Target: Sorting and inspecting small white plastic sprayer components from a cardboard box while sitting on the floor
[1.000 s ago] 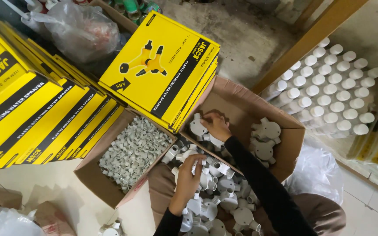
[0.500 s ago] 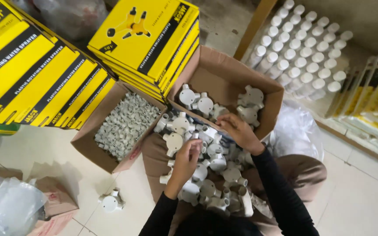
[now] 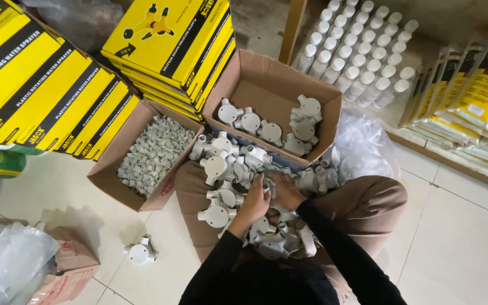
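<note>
- Centrally, the left hand [image 3: 253, 203] and the right hand [image 3: 286, 191] meet over a heap of grey plastic junction boxes [image 3: 227, 169] piled on the person's brown-clad lap; both hands curl their fingers into the heap, though what each grasps cannot be told.
- Upper centre: an open cardboard box [image 3: 266, 76], corrugated and brown, holds a few more round junction boxes with short pipe spouts along its near wall.
- Left of centre: a smaller carton [image 3: 111, 169] is filled with small grey plastic clips [image 3: 153, 155].
- Upper left and top centre: stacks of flat yellow packages [image 3: 40, 96] with black diagonal bands; the top one shows a sprayer drawing.
- Upper right: rows of white-capped bottles [image 3: 362, 51], and beside them yellow-and-clear sachets [image 3: 475, 107] on a low ledge.
- Right of centre: crumpled clear plastic bag [image 3: 362, 149] just behind the knee.
- Lower left: one loose junction box [image 3: 139, 252] lies on the pale floor tiles [image 3: 470, 226]; a plastic-wrapped bundle [image 3: 7, 265] occupies the corner.
- Open tile shows at lower right.
</note>
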